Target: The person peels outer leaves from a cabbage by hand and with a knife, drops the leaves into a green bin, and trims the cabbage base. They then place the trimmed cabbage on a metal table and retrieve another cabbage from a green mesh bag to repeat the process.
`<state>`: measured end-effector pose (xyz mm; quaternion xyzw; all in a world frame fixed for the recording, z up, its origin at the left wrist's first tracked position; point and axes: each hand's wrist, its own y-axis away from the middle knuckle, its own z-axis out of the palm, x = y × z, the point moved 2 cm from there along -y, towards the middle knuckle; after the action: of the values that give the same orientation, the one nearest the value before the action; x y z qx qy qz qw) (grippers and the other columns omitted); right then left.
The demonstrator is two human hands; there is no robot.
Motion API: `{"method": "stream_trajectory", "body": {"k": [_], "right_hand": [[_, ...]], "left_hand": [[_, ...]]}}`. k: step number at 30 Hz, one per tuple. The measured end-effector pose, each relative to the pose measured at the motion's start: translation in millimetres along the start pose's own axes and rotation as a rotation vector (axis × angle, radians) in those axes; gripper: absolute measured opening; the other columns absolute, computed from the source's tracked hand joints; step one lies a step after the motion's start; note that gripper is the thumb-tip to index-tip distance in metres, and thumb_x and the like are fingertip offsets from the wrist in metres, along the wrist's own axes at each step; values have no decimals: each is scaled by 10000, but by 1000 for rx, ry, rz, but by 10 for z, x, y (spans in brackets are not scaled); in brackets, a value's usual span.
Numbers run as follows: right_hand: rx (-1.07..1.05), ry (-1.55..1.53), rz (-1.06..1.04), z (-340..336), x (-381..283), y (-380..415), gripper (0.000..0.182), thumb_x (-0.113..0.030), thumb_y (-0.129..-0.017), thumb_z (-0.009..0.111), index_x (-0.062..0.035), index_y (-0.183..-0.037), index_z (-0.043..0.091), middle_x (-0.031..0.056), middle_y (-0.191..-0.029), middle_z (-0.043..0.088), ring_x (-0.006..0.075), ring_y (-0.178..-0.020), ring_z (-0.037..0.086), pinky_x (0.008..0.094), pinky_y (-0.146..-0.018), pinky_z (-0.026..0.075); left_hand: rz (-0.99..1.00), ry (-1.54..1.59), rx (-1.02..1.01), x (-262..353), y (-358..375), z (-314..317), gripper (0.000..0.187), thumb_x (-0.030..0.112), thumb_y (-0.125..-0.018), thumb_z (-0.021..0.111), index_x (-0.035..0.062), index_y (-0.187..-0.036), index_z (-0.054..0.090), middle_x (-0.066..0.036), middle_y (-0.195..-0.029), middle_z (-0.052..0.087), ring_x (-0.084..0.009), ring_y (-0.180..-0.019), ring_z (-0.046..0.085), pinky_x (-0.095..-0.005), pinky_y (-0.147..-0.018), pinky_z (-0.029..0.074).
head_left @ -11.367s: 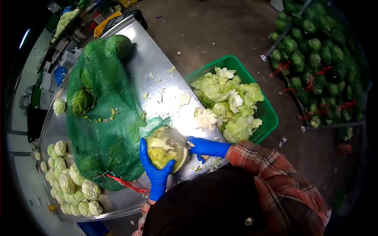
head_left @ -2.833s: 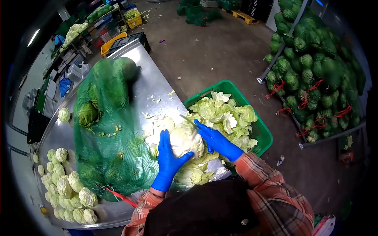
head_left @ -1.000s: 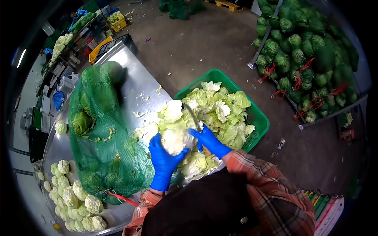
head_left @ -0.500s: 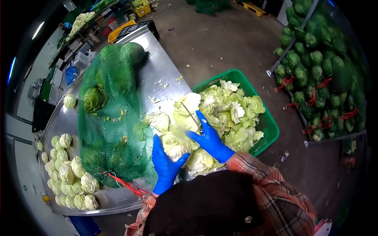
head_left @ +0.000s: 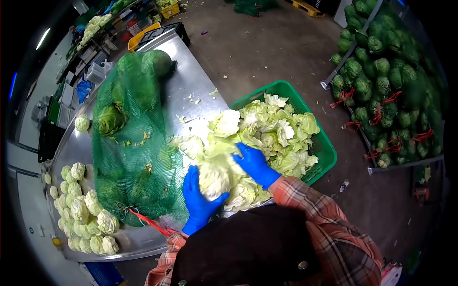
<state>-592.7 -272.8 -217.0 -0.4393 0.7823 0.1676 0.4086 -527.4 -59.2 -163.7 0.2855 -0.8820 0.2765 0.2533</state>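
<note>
In a blue glove, my left hand (head_left: 198, 198) cups the left side of a pale cabbage head (head_left: 214, 180), thumb and fingers wrapped against it. My right hand (head_left: 254, 164), also gloved in blue, is just right of that head over loose leaves, fingers spread and slightly blurred. Pale outer leaves (head_left: 223, 123) lie around the head on the metal table (head_left: 191, 76). At the right, a green crate (head_left: 327, 148) is heaped with stripped leaves (head_left: 286, 133). A green mesh sack (head_left: 131, 162) of cabbages, tied with red string, lies left of my left hand.
Several trimmed cabbage heads (head_left: 80, 209) are grouped at the table's left end. Netted cabbages (head_left: 381, 86) fill a metal-framed rack on the right. Yellow and black crates (head_left: 164, 33) stand beyond the table's far end.
The cabbage head shows more clearly against my left hand. My right hand has shifted slightly right and down, and the dark tool seen by its fingers no longer shows.
</note>
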Motion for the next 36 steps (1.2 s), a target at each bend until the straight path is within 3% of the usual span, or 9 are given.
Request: {"method": "stream_trajectory", "body": {"k": [3,9,14,15,17,23,29,32,36], "right_hand": [[43,-35,70,-52,189,-13,394,-341,-837,659,-44,-1088,597,198,-836,650,362,-771,636,414,-670,505],[-83,-165,138,-93,42,-15,540,-394,-845,654,-54,-1247,532,210,-939,655,321,-841,643,383,-693,494],[85,-139,-122,-557,-713,100,649,-258,-855,678,-92,-1408,380,166,-1134,605,270,-940,631,356,-765,514],[91,-221,-307,-366,-653,128,563,-189,-895,627,-97,-1400,395,117,-1163,593,193,-721,626,315,-655,520],[-501,-954,307,-197,-893,236,491,-174,-927,575,-108,-1388,420,56,-1106,590,112,-546,542,262,-533,485],[-378,-1047,393,576,-193,21,433,-142,-958,475,-152,-1388,428,34,-1059,629,102,-512,564,250,-441,484],[-318,-909,520,190,199,-77,449,-161,-941,533,-172,-1380,440,48,-816,596,104,-458,537,255,-388,445],[-159,-706,427,-284,529,-224,447,-123,-932,537,-134,-1369,443,47,-822,595,93,-426,475,261,-380,423],[-237,-557,237,-659,-114,-96,515,-121,-929,549,-118,-1416,382,79,-1136,575,117,-752,571,255,-700,489]], "left_hand": [[-128,488,-75,-457,271,-145,1186,367,-516,916,-7,-1427,254,-195,-1450,327,-338,-1340,334,-429,-1115,280],[-228,293,3,-159,126,-233,1145,293,-586,893,1,-1448,200,-201,-1493,235,-324,-1379,258,-420,-1122,255],[-464,482,90,-561,29,-73,1056,236,-625,871,22,-1436,229,-166,-1427,334,-291,-1307,349,-400,-1100,291],[-507,571,99,-489,-23,-150,1023,200,-647,853,34,-1439,228,-160,-1429,337,-279,-1298,366,-390,-1094,302],[-498,627,91,-604,9,-191,956,134,-686,814,41,-1442,236,-150,-1429,344,-266,-1282,389,-387,-1085,314],[-613,1006,207,-906,94,-291,731,222,-827,675,50,-1431,301,-148,-1396,399,-249,-1259,417,-370,-1080,319],[-945,1713,259,-615,5,-317,646,583,-895,440,164,-1384,401,-100,-1361,479,-315,-1219,486,-519,-997,419],[-773,1578,202,-479,96,-187,456,305,-907,557,97,-1296,442,-105,-1255,537,-256,-1090,569,-411,-937,478],[-161,215,-488,115,-185,-208,598,370,-884,516,141,-1412,353,-77,-1420,422,-248,-1306,406,-436,-1108,271]]}}
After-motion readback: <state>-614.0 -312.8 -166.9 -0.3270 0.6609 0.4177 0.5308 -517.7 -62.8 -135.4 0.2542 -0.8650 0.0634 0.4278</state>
